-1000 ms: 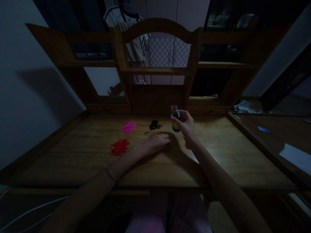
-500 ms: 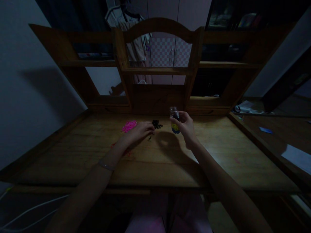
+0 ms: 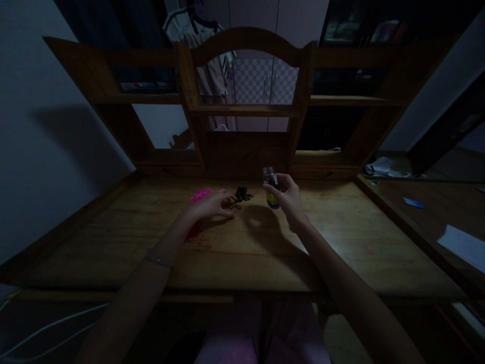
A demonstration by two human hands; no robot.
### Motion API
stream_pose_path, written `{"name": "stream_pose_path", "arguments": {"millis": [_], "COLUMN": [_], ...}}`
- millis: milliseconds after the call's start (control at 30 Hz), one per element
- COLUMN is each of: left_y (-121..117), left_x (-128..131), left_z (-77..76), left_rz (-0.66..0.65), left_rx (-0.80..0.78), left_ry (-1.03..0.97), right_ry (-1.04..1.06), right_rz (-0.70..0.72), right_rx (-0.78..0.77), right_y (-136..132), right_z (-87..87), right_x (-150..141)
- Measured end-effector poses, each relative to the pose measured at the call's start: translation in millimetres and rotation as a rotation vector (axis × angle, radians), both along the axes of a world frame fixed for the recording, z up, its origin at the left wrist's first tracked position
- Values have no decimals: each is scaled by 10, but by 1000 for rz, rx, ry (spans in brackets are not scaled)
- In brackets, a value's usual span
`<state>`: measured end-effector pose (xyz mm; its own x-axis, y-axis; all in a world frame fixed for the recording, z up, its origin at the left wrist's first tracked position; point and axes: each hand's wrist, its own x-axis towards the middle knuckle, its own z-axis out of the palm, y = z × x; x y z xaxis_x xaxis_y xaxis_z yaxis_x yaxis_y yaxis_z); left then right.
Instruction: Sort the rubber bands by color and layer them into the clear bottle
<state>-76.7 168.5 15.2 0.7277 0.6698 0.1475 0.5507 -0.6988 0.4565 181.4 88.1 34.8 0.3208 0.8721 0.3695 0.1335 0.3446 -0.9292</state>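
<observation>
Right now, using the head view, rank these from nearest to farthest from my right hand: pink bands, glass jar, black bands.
1. Glass jar: held in the right hand.
2. Black bands: piled on the tabletop, left of the jar.
3. Pink bands: farther left, partly hidden by the left hand.

Left hand point(image 3: 212, 205): palm down, thumb point(image 3: 226, 214) parted from fingers point(image 3: 226, 195); forearm point(image 3: 138, 288) angled far-right. Right hand point(image 3: 289, 200): curled, gripping; forearm point(image 3: 341, 273) angled far-left.
</observation>
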Motion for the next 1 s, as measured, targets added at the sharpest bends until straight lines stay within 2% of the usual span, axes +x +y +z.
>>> {"name": "stream_pose_path", "arguments": {"millis": [367, 467, 667, 1000], "left_y": [-133, -164, -225, -248], "left_x": [147, 178, 200, 183], "left_z": [26, 57, 98, 166], "left_rz": [-61, -87, -60, -122], "left_rx": [-124, -106, -1, -93], "left_ry": [-38, 0, -6, -41], "right_ry": [-40, -62, -64, -68], "right_rz": [-16, -30, -15, -17], "right_rx": [18, 22, 30, 33], "right_y": [27, 27, 16, 2], "right_z": [-35, -42, -48, -29], "right_x": [0, 4, 0, 1]}}
